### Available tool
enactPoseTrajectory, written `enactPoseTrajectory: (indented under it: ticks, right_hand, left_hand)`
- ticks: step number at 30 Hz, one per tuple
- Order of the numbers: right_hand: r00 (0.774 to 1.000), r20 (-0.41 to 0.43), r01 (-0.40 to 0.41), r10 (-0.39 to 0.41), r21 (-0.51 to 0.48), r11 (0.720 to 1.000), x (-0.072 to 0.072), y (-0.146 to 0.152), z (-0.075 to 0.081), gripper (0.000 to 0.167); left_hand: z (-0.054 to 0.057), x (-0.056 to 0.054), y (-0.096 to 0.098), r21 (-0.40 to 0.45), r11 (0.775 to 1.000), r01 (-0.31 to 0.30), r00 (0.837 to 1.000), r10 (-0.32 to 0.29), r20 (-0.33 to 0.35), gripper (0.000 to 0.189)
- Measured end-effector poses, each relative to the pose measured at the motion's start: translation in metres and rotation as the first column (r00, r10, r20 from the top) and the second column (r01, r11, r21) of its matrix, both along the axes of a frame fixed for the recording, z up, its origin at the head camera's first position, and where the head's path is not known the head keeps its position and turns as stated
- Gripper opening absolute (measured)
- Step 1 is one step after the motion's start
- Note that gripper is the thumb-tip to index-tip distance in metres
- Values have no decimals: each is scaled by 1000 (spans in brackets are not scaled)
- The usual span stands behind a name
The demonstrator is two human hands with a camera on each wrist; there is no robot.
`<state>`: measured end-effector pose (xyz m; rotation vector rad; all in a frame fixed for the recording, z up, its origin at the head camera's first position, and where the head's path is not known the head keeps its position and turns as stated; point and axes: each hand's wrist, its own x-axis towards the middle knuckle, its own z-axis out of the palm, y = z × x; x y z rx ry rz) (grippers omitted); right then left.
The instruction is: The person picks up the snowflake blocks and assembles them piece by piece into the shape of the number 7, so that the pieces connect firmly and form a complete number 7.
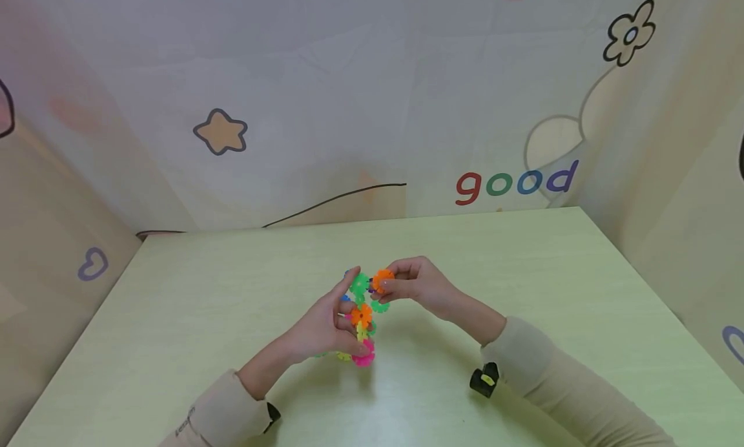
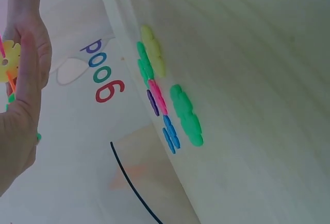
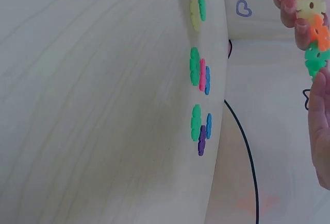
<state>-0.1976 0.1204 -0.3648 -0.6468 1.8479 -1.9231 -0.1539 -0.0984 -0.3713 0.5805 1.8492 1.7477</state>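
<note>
In the head view, my left hand [image 1: 325, 324] holds a joined row of plastic snowflake-shaped building discs. At its lower end is a pink disc [image 1: 363, 354], above it a yellow one [image 1: 362, 331] and an orange disc [image 1: 361, 316]. A green disc [image 1: 359, 283] shows near the left index fingertip. My right hand [image 1: 427, 287] pinches a second orange disc [image 1: 383, 280] between thumb and fingers, just right of the green one. The right wrist view shows the row side-on, with its yellow disc [image 3: 311, 5] and green disc [image 3: 317, 56] between the hands.
Loose discs lie on the table [image 1: 192, 343] beyond and below the hands, including green [image 2: 186, 115], yellow [image 2: 153, 50], pink [image 2: 158, 97], blue [image 3: 208, 80] and purple [image 3: 201, 140] ones. A printed cloth backdrop [image 1: 325, 79] stands behind the table.
</note>
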Motion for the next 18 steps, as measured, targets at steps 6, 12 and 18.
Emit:
enactPoseTrajectory:
  ticks: [6,12,18]
  right_hand:
    - [997,-66,36,-31,71,997,1,1,-1,20]
    - [973,-208,147,-104,207,967,2,4,-3,17]
    - [948,-296,189,-115,235,953,5,3,-7,15]
  left_hand:
    - [1,1,1,-52,997,-54,998,52,-39,116]
    - [4,3,0,-86,994,-69,996,63,-70,110]
    - [4,6,0,-21,998,-56,998,55,-31,105]
